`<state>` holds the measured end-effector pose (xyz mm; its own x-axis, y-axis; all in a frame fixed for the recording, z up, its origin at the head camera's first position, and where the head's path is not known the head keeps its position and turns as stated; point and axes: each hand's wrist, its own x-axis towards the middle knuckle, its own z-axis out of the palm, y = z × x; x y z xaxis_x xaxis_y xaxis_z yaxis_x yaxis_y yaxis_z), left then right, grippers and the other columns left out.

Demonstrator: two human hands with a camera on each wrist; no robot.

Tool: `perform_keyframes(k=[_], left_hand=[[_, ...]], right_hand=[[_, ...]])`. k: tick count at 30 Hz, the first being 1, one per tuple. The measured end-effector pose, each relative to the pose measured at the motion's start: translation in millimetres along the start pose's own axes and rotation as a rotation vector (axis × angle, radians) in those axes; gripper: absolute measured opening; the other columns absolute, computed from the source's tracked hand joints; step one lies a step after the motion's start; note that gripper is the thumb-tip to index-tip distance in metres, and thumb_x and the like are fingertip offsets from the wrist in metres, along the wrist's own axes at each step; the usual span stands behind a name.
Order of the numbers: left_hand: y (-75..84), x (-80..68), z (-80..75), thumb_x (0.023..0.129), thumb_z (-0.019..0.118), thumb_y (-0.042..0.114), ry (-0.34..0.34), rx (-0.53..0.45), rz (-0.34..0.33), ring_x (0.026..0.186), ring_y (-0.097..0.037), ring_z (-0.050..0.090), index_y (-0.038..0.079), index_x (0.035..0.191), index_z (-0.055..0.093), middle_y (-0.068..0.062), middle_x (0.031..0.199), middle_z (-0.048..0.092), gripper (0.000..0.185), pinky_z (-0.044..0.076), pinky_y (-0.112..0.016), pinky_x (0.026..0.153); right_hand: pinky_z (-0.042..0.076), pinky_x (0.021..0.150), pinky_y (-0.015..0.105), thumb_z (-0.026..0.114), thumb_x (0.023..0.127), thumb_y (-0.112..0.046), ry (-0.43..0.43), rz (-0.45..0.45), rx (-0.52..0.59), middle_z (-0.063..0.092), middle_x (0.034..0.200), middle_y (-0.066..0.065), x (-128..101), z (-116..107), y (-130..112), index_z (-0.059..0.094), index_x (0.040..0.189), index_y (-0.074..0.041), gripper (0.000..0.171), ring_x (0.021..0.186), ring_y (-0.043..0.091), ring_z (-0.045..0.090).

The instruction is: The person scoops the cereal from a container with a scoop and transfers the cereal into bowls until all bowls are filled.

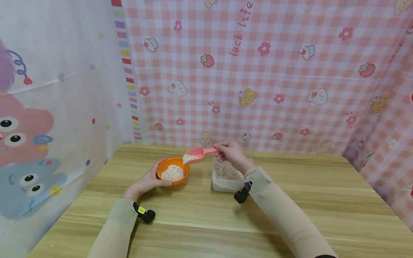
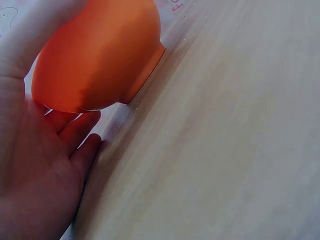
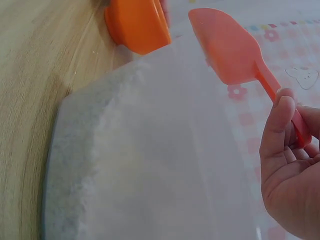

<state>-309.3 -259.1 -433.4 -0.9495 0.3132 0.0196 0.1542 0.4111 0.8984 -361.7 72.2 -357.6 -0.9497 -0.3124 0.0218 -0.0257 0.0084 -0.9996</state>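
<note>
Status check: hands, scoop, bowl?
Left hand holds orange bowl, steady on table. Right hand pinches pink scoop, loaded, above the bowl's rim. Clear tub beside bowl; nothing blocking.

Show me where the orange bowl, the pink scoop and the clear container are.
orange bowl point(image 1: 172, 173): head view, on the flakes-filled middle.
pink scoop point(image 1: 195, 154): head view, on its loaded blade.
clear container point(image 1: 226, 184): head view, on its front wall.

The pink checked cloth point(image 1: 290, 71) behind the table reads "luck life" in red letters.
</note>
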Motion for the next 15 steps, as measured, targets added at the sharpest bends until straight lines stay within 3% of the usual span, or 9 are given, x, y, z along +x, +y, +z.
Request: perform_keyframes(k=[15], left_hand=[[-1.7,0.6,-0.6,0.077,0.083,0.027,-0.003,-0.007,0.0,0.139,-0.041,0.022,0.012,0.155,0.01,-0.026,0.154,0.019,0.107,0.015,-0.059,0.112]], right_hand=[[0.051,0.05,0.023,0.055,0.099,-0.009,-0.003,-0.015,-0.055,0.062,0.068,0.009,7.4,13.6,3.3,0.065,0.107,0.011,0.024,0.053,0.012,0.056]])
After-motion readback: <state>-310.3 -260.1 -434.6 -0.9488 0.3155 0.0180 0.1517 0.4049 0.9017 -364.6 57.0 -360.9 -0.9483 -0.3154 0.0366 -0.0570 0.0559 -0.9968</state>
